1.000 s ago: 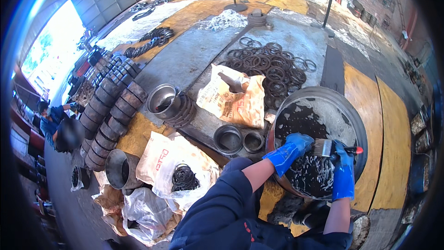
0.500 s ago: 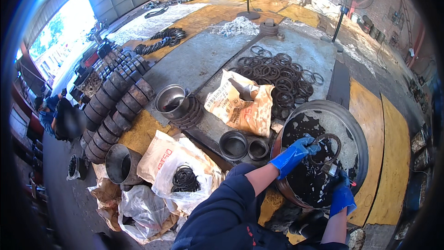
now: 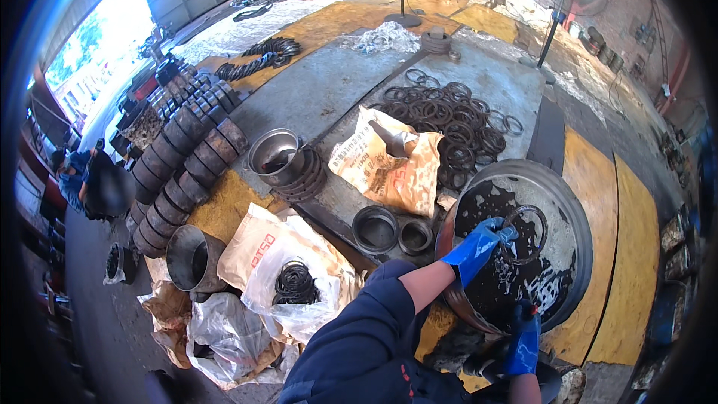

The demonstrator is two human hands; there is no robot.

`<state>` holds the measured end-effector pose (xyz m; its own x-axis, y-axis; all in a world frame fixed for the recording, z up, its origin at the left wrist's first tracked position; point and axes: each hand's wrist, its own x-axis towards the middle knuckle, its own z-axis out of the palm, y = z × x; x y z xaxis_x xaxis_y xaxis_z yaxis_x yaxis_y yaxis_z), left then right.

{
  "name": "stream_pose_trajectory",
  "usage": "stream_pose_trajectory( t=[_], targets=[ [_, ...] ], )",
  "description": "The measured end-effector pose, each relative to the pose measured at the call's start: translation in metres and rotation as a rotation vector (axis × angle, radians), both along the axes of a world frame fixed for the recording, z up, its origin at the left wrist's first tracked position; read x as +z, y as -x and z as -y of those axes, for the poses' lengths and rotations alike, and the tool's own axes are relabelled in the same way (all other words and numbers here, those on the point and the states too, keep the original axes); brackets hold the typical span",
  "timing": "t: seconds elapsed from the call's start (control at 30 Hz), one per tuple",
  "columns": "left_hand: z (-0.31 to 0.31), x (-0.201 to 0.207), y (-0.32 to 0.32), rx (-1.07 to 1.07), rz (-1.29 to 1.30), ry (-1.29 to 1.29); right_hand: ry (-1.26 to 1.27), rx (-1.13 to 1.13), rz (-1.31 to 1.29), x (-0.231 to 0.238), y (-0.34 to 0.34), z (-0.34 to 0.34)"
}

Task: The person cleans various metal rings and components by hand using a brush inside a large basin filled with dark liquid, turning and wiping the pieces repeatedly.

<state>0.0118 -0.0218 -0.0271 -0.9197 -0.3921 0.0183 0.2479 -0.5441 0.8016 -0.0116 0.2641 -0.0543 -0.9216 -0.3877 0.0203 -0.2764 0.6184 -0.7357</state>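
My left hand [image 3: 479,248], in a blue glove, pinches a dark metal ring [image 3: 544,233] at its left edge and holds it over a wide round drum [image 3: 582,254]. Black liquid [image 3: 479,213] and pale patches cover the drum's inside. My right hand [image 3: 526,340], also gloved in blue, is at the drum's near side, closed around a brush handle with a red end [image 3: 535,310]. The brush head is hidden or lost against the dark liquid. Beyond the drum lies a heap of similar dark rings [image 3: 449,116].
Left of the drum stand a torn paper sack [image 3: 389,172], two short metal cylinders [image 3: 375,230] and a metal pot [image 3: 277,155] on stacked rings. Nearer are an open bag of black rings [image 3: 295,284] and a bucket [image 3: 194,258]. Rows of heavy cylinders [image 3: 179,179] and another person [image 3: 78,179] are farther left.
My right hand has moved left and toward me with the brush, away from the ring. The ring stays in my left hand, slightly higher and turned a little.
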Motion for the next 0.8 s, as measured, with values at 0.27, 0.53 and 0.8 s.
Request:
stream_pose_trajectory(
  t=[0.27,0.53,0.8],
  targets=[
    [0.010,0.050,-0.008,-0.043,-0.014,0.157,-0.094,0.022,-0.298,0.030,-0.010,0.005],
    [-0.014,0.067,-0.001,-0.017,0.269,0.205,-0.267,-0.116,-0.219,0.034,-0.012,-0.007],
    [-0.004,0.049,-0.010,-0.083,0.195,0.084,-0.161,-0.135,-0.343,0.018,-0.021,0.006]
  ],
)
